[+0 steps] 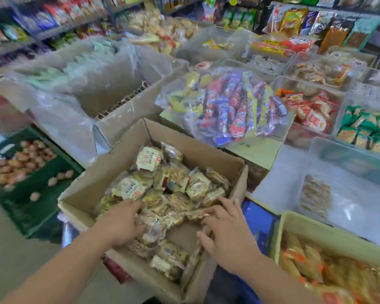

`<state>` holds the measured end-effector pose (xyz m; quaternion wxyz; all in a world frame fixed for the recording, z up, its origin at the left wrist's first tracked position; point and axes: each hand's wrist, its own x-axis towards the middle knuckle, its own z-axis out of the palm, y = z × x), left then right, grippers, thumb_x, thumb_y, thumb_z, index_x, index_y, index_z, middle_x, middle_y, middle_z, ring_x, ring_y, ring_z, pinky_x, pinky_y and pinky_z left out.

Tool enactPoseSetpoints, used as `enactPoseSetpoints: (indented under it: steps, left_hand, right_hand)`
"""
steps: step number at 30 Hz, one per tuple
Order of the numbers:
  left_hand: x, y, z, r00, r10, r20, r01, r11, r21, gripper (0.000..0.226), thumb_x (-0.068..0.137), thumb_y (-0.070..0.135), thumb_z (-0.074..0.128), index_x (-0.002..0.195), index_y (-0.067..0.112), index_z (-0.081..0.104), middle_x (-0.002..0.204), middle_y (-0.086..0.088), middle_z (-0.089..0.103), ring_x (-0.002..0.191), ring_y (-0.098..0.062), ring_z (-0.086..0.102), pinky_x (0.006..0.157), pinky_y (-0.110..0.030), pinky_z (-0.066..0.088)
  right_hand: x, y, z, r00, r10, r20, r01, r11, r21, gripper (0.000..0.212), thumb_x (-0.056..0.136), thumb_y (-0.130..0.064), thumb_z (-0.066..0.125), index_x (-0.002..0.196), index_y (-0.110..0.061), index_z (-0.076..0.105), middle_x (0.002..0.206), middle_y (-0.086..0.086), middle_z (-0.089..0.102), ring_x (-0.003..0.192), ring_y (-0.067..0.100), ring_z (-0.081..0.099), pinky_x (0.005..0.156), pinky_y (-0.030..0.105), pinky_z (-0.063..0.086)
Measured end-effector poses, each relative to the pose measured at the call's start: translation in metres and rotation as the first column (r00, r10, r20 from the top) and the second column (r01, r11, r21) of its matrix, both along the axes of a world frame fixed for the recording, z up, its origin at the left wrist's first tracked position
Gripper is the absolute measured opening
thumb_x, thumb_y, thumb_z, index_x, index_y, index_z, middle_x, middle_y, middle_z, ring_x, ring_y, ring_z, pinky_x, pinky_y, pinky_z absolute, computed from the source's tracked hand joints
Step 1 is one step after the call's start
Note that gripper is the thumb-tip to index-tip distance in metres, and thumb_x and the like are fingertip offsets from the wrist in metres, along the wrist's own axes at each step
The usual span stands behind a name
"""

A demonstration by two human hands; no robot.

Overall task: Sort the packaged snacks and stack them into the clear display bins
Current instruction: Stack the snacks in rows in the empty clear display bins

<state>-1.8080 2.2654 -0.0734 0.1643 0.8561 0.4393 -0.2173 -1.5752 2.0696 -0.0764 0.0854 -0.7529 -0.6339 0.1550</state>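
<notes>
Snack packets [198,187] in the cardboard box [92,183] are touched by the spread right hand [226,233] — the left hand's [123,222] hold cannot be told.

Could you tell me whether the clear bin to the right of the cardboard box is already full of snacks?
No, the clear bin holds only one small stack of packets, and most of its floor is bare.

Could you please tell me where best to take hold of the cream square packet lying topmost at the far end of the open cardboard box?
Probably pinch the cream square snack packet across its two side edges, coming from above. It lies on top of the pile in the open brown cardboard box, printed face up, nothing over it; the box wall behind blocks a far-side approach.
</notes>
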Motion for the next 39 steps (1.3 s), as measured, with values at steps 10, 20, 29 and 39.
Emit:
enactPoseSetpoints:
  steps: [10,20,29,39]
  left_hand:
    - [0.013,0.038,-0.043,0.794,-0.585,-0.165,0.568,0.811,-0.141,0.117,0.065,0.073,0.078,0.159,0.038,0.018,0.156,-0.005,0.033,0.14,-0.03,0.035,0.115,-0.049,0.033]
    - [0.024,0.052,-0.043,0.745,-0.667,0.027,0.656,0.724,-0.212,0.089,0.065,0.041,0.093,0.135,0.032,0.038,0.128,0.002,0.058,0.106,-0.019,0.055,0.084,-0.036,0.051]
    - [0.014,0.065,-0.043,0.617,-0.785,-0.048,0.771,0.616,-0.159,0.101,0.061,0.069,0.084,0.145,0.036,0.04,0.146,-0.001,0.046,0.129,-0.026,0.045,0.108,-0.049,0.042]
    - [0.023,0.054,-0.039,0.378,-0.922,-0.079,0.918,0.384,-0.094,0.085,0.07,0.043,0.086,0.137,0.018,0.041,0.109,-0.002,0.058,0.086,-0.022,0.057,0.076,-0.042,0.058]
  right_hand:
    - [-0.037,0.019,0.026,0.991,-0.078,0.107,0.092,0.987,-0.129,0.038,0.098,-0.047,0.052,0.132,-0.033,0.064,0.138,-0.011,0.057,0.149,0.021,0.029,0.128,0.045,0.008]
    - [-0.11,0.07,-0.005,0.982,-0.134,-0.133,0.008,0.732,-0.681,0.065,0.096,-0.045,0.064,0.148,-0.015,0.042,0.14,0.016,0.046,0.127,0.037,0.048,0.104,0.043,0.042]
    - [-0.118,0.077,-0.027,0.986,0.119,0.116,-0.01,0.738,-0.675,0.054,0.097,-0.046,0.058,0.139,-0.014,0.049,0.126,0.014,0.062,0.111,0.036,0.059,0.092,0.047,0.043]
    - [-0.107,0.079,-0.041,0.991,-0.137,0.01,0.11,0.749,-0.654,0.076,0.09,-0.048,0.059,0.155,-0.021,0.03,0.139,0.012,0.055,0.125,0.033,0.052,0.107,0.047,0.035]
